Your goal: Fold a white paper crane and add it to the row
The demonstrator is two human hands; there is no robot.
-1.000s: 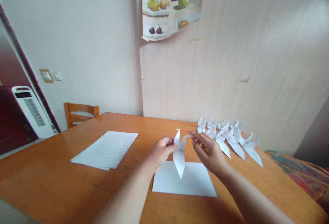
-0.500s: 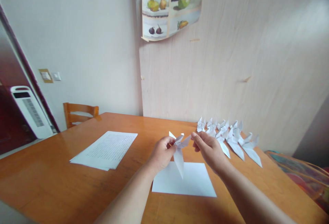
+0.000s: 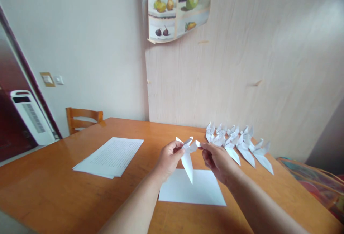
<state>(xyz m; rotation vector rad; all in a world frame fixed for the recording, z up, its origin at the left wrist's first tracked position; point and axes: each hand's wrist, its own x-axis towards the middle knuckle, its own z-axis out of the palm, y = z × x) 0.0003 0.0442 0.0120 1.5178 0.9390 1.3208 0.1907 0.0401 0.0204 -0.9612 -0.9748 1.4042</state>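
A white folded paper crane (image 3: pixel 187 164) is held up over the table, one long wing pointing down toward me. My left hand (image 3: pixel 167 162) pinches its body from the left between thumb and fingers. From the right, my right hand (image 3: pixel 219 160) has thumb and index finger closed on the crane's right-hand point, whose end looks bent. The other fingers of that hand are curled in. Below the crane lies a blank white sheet (image 3: pixel 197 192), flat on the wooden table (image 3: pixel 61 194).
Several finished paper cranes (image 3: pixel 244 148) stand in rows at the table's back right. Handwritten sheets (image 3: pixel 113 157) lie stacked on the left. Behind the far left edge is a wooden chair (image 3: pixel 85 113). A fruit picture (image 3: pixel 177 15) hangs on the wall.
My right hand has turned, its fingers curling further under and its fingertips closing on the crane's right point. That point now looks bent at its end. My left hand keeps its hold.
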